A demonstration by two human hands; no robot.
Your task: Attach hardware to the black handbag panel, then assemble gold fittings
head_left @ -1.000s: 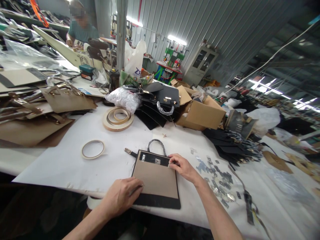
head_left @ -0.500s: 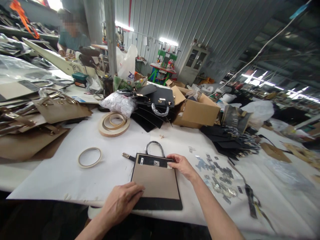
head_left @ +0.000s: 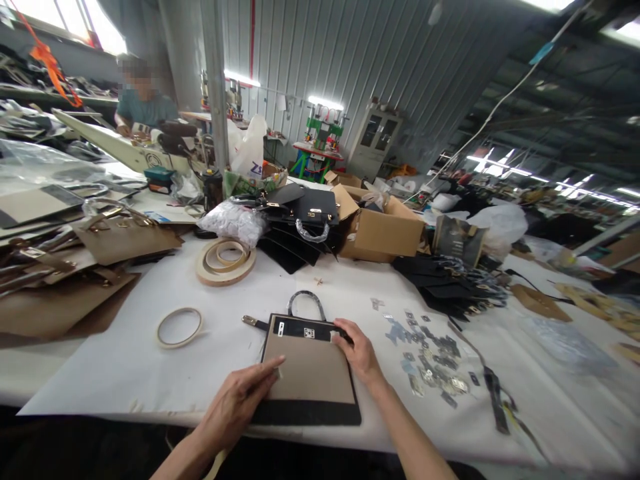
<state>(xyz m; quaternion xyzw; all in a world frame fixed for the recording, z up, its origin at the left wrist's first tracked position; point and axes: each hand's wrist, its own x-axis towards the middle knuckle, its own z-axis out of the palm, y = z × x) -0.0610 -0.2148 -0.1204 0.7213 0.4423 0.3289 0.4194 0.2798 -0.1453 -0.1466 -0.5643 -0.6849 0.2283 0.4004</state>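
A flat black handbag panel (head_left: 309, 413) with a beige backing lies before me on the table. Its plastic-wrapped handle (head_left: 307, 293) points away, and a strap with a metal tip (head_left: 250, 321) sticks out left. Metal fittings show on its black upper band. My right hand (head_left: 361, 353) grips its upper right corner, thumb on a small pale tape piece (head_left: 335, 337). Over the lower left of the backing, my left hand (head_left: 237, 400) has its fingers pressed together on a strip of masking tape (head_left: 216, 465), which trails below the wrist; a pale bit shows at the fingertips.
A masking tape roll (head_left: 179, 327) lies left, with wider tape rolls (head_left: 225, 261) behind. Small metal plates (head_left: 435, 360) are scattered right. Brown bags (head_left: 120, 233), black bags (head_left: 315, 207), a cardboard box (head_left: 387, 230) and black panels (head_left: 435, 287) surround the work. A person (head_left: 145, 103) sits far left.
My left hand has lifted slightly from the panel, its fingers straighter, with the pale bit and trailing strip now showing. My right hand stays at the corner. The view has tilted up a little.
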